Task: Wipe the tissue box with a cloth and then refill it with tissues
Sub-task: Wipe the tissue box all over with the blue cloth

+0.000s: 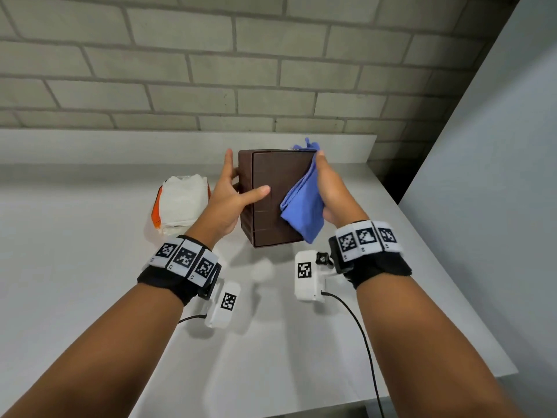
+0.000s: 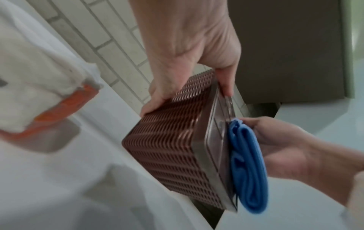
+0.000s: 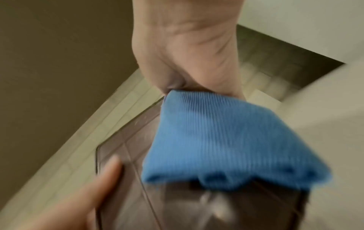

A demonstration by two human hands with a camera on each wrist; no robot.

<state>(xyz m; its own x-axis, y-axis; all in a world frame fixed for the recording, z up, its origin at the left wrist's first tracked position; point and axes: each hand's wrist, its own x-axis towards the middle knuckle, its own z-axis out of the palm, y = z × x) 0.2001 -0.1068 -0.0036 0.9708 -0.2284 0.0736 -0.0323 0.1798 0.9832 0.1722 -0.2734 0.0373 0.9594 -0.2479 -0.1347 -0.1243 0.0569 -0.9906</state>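
Pack of tissues (image 1: 180, 203) is lying on the desk (image 1: 90, 267) toward its back edge, left of the hands. Left hand (image 1: 233, 194) is grasping the brown tissue box (image 1: 271, 176), thumb across the smooth face, fingers round the left side, box lifted off the desk. Right hand (image 1: 333, 191) is clutching the blue cloth (image 1: 304, 203), pressing it against the box's right part.

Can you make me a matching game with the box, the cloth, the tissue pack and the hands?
Things:
1. brown ribbed plastic tissue box
2. folded blue microfibre cloth
3. white tissue pack with orange wrapper
4. left hand

States:
A. lies on the white table, left of the box
B. steadies the box
C. held up between both hands
D. pressed on the box by the right hand

Pairs: 1-C, 2-D, 3-A, 4-B
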